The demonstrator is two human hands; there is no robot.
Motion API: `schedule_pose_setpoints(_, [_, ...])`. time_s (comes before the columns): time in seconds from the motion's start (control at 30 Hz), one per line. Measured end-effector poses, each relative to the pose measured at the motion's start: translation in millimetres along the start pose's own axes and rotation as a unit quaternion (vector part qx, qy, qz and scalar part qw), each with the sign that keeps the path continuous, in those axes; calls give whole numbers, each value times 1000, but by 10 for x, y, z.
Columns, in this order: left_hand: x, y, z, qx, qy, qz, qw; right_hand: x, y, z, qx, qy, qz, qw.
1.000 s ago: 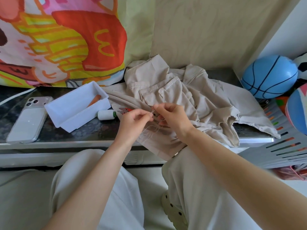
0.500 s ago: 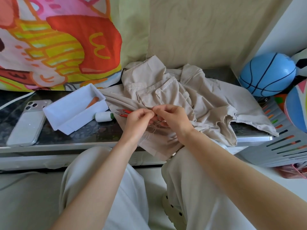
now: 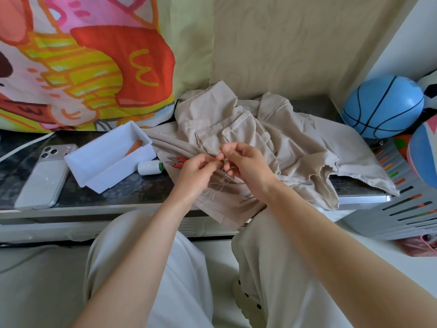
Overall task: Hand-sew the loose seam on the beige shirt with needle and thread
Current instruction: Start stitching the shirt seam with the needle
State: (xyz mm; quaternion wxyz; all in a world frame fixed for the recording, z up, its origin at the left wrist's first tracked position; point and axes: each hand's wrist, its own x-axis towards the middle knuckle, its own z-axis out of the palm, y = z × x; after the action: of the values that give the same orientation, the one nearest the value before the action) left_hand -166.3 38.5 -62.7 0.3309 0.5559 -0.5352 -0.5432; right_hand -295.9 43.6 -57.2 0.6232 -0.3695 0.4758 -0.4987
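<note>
The beige shirt (image 3: 279, 143) lies crumpled across the dark tabletop (image 3: 132, 185), one part hanging over the front edge. My left hand (image 3: 196, 171) pinches the shirt's fabric at the seam. My right hand (image 3: 246, 164) meets it there, thumb and forefinger pinched together on what seems to be the needle, which is too thin to make out. A loose tangle of pale thread (image 3: 217, 185) hangs below the two hands. A white thread spool (image 3: 150, 167) lies left of the hands, with red thread snips (image 3: 176, 161) beside it.
A white plastic tray (image 3: 106, 159) holding an orange item stands left of the spool. A phone (image 3: 43, 176) lies face down at the table's left. A blue ball (image 3: 383, 106) and a slotted grey basket (image 3: 406, 204) stand at the right. My knees are under the table edge.
Both hands have stayed joined at the seam. The right hand's pinch has lifted slightly, and the thread tangle now hangs lower between the wrists. The camera has tilted a little.
</note>
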Motion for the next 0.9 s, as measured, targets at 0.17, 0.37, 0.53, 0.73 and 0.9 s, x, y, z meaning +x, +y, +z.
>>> schedule_pose_setpoints(0.17, [-9,21,-99,-5,4,-2,1000,3,55,-24,-48,-9,25,998])
schedule_pose_setpoints(0.37, [-21,25,-139,-1,0,20,1000,-27,71,-29,-84,-25,46,995])
schedule_pose_setpoints(0.53, [-47,14,-162,35,6,87,996,-84,65,-27,-105,-51,65,991])
schedule_pose_setpoints(0.73, [-21,-10,-198,54,-10,117,992,-116,56,-34,-124,-90,68,986])
schedule_pose_setpoints(0.9, [-25,13,-197,40,-16,120,992,-151,38,-22,-124,-118,54,984])
